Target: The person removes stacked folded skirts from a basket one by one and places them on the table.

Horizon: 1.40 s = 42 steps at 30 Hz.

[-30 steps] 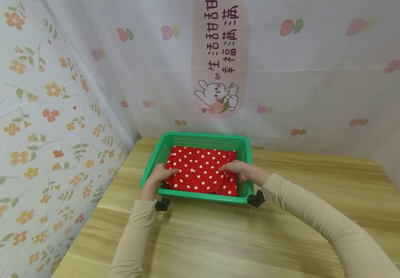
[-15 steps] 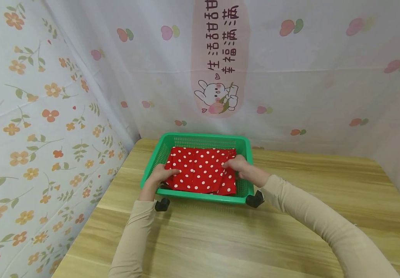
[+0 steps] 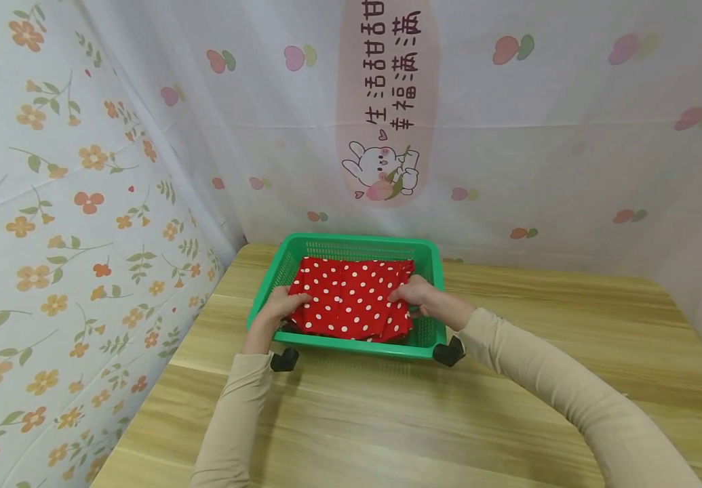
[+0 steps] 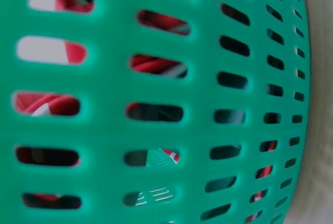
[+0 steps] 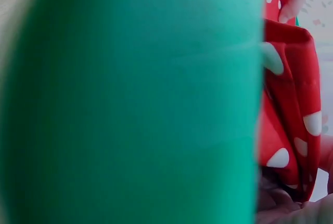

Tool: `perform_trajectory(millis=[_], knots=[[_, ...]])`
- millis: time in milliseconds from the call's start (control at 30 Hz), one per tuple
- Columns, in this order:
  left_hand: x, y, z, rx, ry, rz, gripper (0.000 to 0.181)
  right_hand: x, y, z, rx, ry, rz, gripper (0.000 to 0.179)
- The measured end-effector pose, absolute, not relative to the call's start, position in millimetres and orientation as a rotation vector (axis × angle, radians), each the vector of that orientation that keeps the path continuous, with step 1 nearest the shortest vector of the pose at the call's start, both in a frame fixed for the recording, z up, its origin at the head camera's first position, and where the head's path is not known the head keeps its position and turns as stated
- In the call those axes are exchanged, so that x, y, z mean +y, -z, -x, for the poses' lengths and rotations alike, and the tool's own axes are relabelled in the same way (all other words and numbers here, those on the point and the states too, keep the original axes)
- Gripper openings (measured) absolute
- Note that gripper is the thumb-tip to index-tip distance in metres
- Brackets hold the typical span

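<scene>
A folded red cloth with white polka dots [image 3: 353, 298] lies inside a green slotted plastic basket [image 3: 357, 346]. My left hand [image 3: 277, 306] grips the cloth's left edge, thumb on top and the other fingers hidden beneath. At the opposite edge, my right hand [image 3: 422, 297] pinches the fabric with the thumb over it. In the right wrist view, the folded cloth edge [image 5: 304, 94] stands above fingers [image 5: 283, 208], partly covered by the blurred basket rim [image 5: 135, 104]. The left wrist view is filled by the basket's wall [image 4: 109, 83], with red and white fabric showing through its slots.
The basket stands on a wood-grain table [image 3: 351, 420], near its back edge. Behind hangs a printed white curtain [image 3: 521, 149], and a floral curtain [image 3: 70, 224] runs along the left side. Black wrist devices [image 3: 285, 359] sit close to the basket's front rim.
My right hand has shifted slightly and gathered the cloth's right edge, so the loose flap there is drawn up and inward. My left hand has stayed nearly in place.
</scene>
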<state>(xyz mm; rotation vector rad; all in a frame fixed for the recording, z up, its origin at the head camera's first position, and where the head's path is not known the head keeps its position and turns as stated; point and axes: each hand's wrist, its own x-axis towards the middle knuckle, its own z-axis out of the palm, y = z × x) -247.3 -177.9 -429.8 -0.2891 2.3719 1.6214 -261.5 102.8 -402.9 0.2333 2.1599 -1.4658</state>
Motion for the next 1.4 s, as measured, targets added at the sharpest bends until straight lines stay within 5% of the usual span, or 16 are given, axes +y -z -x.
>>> perform_trajectory(millis=[1400], knots=[[-125.4, 341.0, 227.6, 2.3, -1.924, 0.143, 0.049, 177.5, 317.3, 243.3, 2.159, 1.688, 0.019, 0.055]])
